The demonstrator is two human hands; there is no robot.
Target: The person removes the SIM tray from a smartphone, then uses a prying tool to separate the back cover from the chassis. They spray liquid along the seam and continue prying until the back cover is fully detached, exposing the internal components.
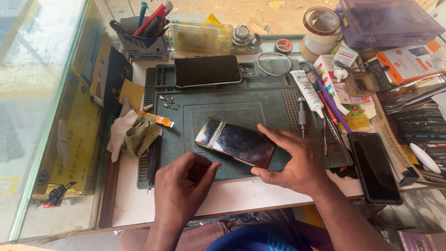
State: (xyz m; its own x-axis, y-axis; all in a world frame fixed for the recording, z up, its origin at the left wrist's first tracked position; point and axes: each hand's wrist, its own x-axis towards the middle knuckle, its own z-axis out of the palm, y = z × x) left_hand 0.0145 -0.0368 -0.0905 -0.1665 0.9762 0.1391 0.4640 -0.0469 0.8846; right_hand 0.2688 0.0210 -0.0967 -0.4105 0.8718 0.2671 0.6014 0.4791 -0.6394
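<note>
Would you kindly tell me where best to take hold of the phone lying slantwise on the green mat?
Probably by its long edges near the lower right end of the phone, coming from the right, where the right hand already brackets it. It lies flat and slim, so only the edges offer purchase.

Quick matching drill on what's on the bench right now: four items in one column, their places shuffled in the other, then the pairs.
1. phone under the right hand
2. second phone
3. third phone
4. cloth

A. left edge of the mat
B. off the mat, at the right
C. mat's middle
D. mat's far edge

Pairs: 1-C, 2-D, 3-B, 4-A. The right hand touches phone 1; the left hand is curled beside it.
</note>
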